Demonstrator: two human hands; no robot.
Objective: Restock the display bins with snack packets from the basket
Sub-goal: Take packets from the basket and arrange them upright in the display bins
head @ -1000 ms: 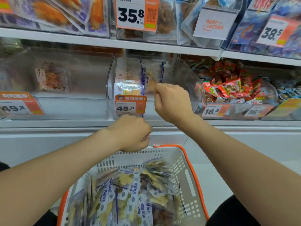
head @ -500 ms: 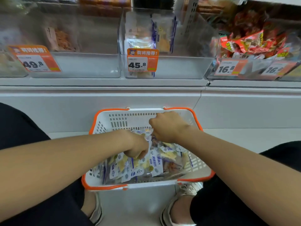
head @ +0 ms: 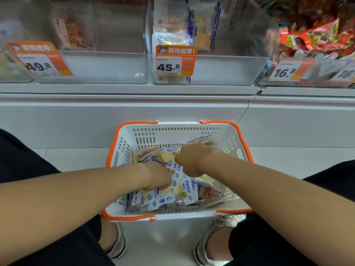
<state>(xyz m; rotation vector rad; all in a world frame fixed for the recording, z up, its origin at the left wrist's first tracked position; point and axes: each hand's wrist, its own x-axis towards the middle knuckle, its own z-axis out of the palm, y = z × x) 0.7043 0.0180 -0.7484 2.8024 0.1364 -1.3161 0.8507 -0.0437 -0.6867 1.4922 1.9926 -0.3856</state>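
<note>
Our left hand and right hand, both knuckles-up, dig into the snack packets in the basket. The fingers are buried, so we cannot tell whether either hand grasps anything.

Packets: jumbled, mostly flat, long axes roughly near-to-far, blue-and-white Chinese labels.

Basket: white, orange rim, on the floor; upper far wall bare.

Middle bin, price tag "45.8": few packets upright at its left, right side open.

Neighbouring tags: "49.8" left, "16.8" right.

The basket, holding snack packets, sits on the floor below the middle display bin.
</note>
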